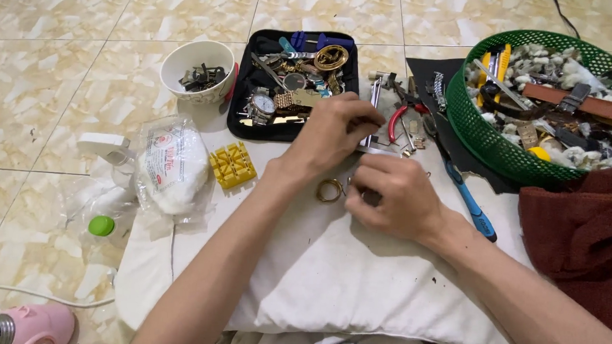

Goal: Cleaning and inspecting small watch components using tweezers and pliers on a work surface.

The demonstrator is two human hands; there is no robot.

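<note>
Both hands work on the white pillow: left hand point(333, 128) pinches a thin metal tool point(372, 149), right hand point(393, 195) closes on something hidden; a gold ring point(330, 190) lies loose beside them, unfitted.

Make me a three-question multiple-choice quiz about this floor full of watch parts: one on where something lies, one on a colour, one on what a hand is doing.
1. Where does the small gold metal ring lie?
A. on the white cushion
B. in the round white cup
C. in the green plastic basket

2. What colour is the small ridged plastic block beside the clear bag of white wadding?
A. red
B. yellow
C. blue

3. What is the left hand doing?
A. lying flat and empty
B. reaching into the basket
C. pinching a thin metal tool

Answers:
1 A, the ring rests on the cushion between both wrists.
2 B, the block is bright yellow.
3 C, its fingers close around the tool by the black rectangular tray, while the right hand curls nearby.
</note>
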